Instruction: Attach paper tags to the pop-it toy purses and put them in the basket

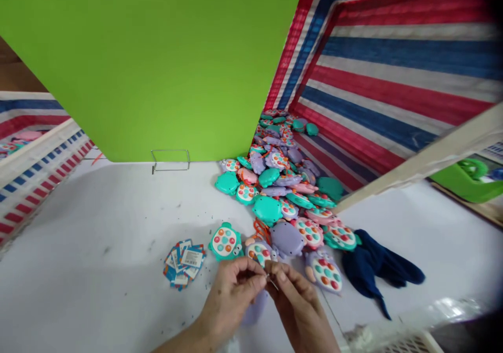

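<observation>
My left hand [234, 291] and my right hand [297, 299] meet low in the middle of the view, fingertips almost touching. Both are pinched closed around a small, thin, pale piece [272, 282], too small to name. Under the hands a smooth purple toy [255, 308] shows in part. Just beyond my fingers lies a purple animal-shaped toy with coloured buttons [258, 252], partly covered. A teal turtle-shaped button toy [226, 241] rests face up to its left. Another purple button toy [324, 272] lies right of my right hand.
A pile of teal, purple and pink toys [281, 177] spreads back along a striped sheet [393, 75]. Printed tags [184, 263] lie in a stack on the left. Dark blue cloth [373, 269] sits at right. A tall green panel [157, 70] stands behind a wire stand [170, 169].
</observation>
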`<state>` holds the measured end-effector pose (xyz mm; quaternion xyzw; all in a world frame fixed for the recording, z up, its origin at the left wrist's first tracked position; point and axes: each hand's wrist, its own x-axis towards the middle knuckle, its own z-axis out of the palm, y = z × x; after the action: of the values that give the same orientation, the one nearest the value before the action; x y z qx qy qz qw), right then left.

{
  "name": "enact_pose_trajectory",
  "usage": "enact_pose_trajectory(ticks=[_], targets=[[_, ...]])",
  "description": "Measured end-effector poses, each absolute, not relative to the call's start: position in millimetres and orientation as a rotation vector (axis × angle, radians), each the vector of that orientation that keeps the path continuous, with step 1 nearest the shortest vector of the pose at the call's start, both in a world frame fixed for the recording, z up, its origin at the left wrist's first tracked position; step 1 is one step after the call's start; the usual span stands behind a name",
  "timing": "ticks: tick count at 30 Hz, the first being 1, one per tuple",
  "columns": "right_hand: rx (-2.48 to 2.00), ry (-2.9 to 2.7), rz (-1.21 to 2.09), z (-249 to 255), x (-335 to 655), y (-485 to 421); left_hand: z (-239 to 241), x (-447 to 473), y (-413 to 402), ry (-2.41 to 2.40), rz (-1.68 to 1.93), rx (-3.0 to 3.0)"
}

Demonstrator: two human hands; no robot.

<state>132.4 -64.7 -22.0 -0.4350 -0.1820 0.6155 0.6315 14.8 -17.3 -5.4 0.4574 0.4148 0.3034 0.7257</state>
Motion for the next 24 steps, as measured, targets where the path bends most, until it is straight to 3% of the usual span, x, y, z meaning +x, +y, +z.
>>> enact_pose_trajectory(ticks=[24], targets=[[-0.960,-0.206,1.388,-34,118,-63,-13,18,-19,0.936,0.668,0.961]])
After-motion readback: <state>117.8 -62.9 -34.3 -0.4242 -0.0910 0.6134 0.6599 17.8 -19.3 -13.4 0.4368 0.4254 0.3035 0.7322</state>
